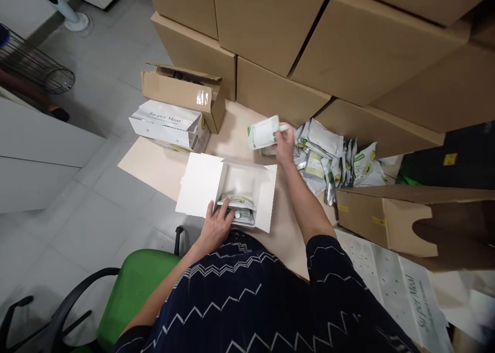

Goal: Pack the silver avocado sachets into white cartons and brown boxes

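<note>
My right hand grips one end of a white pouch with green printing, lifted over the table beside a heap of similar pouches. In front of me stands an open white box, its flaps spread outward. Several pouches stand inside, in the half nearest me, and the far half shows bare white cardboard. My left hand rests at the box's near left side, its fingers apart and reaching over the edge onto the pouches. Part of another pouch lies under the raised one.
A closed white "Super Meal" box and an open brown carton stand at the left. Large brown cartons are stacked behind the table. An open carton and flat printed cardboard lie right. A green chair is lower left.
</note>
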`<action>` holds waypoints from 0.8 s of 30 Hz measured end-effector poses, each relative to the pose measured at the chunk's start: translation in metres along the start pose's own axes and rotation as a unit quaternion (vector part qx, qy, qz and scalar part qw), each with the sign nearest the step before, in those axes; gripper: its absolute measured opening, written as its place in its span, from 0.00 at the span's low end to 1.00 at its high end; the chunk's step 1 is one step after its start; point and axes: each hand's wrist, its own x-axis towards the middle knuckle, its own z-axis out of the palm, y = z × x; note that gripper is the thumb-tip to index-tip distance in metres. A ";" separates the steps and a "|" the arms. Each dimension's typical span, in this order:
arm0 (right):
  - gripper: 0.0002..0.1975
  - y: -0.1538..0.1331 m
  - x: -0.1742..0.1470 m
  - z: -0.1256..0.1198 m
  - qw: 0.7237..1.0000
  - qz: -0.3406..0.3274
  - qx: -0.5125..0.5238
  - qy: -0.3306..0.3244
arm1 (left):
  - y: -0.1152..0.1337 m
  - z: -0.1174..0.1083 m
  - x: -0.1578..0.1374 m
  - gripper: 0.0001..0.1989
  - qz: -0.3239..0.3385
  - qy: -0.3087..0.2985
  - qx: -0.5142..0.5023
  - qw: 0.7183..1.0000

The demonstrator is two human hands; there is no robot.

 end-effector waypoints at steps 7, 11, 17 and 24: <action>0.14 -0.122 -0.070 -0.102 0.987 -0.092 0.071 0.114 | 0.001 -0.010 0.003 0.22 0.001 -0.052 -0.029 0.998; 0.10 -0.168 -0.121 -0.098 0.995 -0.083 -0.011 -0.047 | 0.002 -0.014 0.006 0.23 -0.009 -0.076 -0.046 0.996; 0.18 -0.163 -0.144 -0.015 0.900 -0.047 -0.207 -0.382 | 0.001 -0.010 0.006 0.23 0.005 -0.073 -0.016 0.997; 0.15 -0.098 -0.141 0.040 0.745 -0.012 -0.384 -0.545 | -0.001 -0.005 0.005 0.21 0.002 -0.055 -0.028 0.998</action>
